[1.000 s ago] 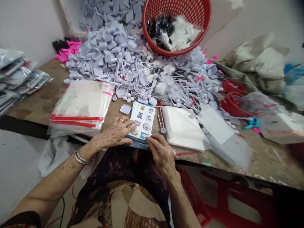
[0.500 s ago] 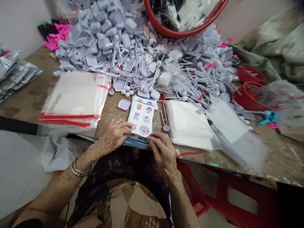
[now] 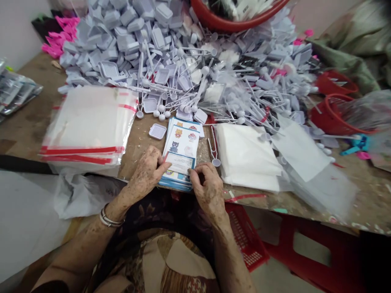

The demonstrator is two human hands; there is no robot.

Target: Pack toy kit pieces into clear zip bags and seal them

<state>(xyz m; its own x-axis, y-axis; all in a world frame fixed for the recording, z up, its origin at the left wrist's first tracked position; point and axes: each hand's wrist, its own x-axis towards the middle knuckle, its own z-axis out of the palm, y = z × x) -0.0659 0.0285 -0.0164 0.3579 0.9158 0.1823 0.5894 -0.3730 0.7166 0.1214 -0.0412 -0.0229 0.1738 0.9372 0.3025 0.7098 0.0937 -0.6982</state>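
A stack of sticker sheets [image 3: 187, 134] with cartoon animal heads and blue borders lies at the table's front edge. The near end of the top sticker sheet [image 3: 181, 162] is folded up and over, showing small printed text on its back. My left hand [image 3: 146, 169] is closed at the fold's left side, its thumb on the paper. At the right side, my right hand [image 3: 208, 185] pinches the sheet's edge between thumb and fingers. A ribbed lilac plastic tray [image 3: 158, 131] lies just left of the stack, and thin tongs [image 3: 213, 150] lie to its right.
Clear bags with red strips [image 3: 88, 122] are piled on the left. White thin bags [image 3: 249, 152] are stacked on the right. Behind rises a heap of lilac plastic parts [image 3: 131, 44], with a red basket [image 3: 238, 25] on it. Small red baskets [image 3: 339, 114] stand farther right.
The near end of the top sheet has been folded farther over, so its printed back now shows. My hands have stayed at its two sides. The camera view has shifted slightly.
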